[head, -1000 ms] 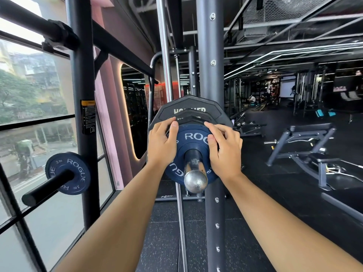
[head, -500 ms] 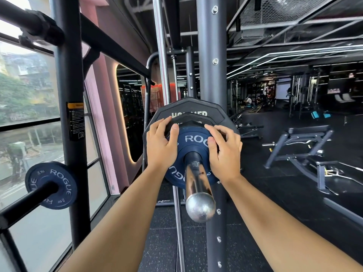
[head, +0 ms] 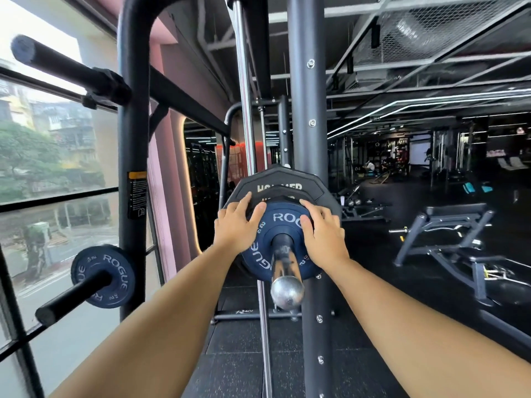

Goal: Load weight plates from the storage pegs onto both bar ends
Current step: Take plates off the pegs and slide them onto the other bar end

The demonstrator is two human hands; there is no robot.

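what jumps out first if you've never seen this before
Dead centre, the left hand and right hand hold a blue plate by its rim on the chrome bar end, with bigger black plates behind it. Lower left by the window, a second blue plate sits on a black peg.

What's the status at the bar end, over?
Left hand, right hand gripping blue plate by its rim. Plate on bar sleeve, black plates behind. Outer sleeve bare.
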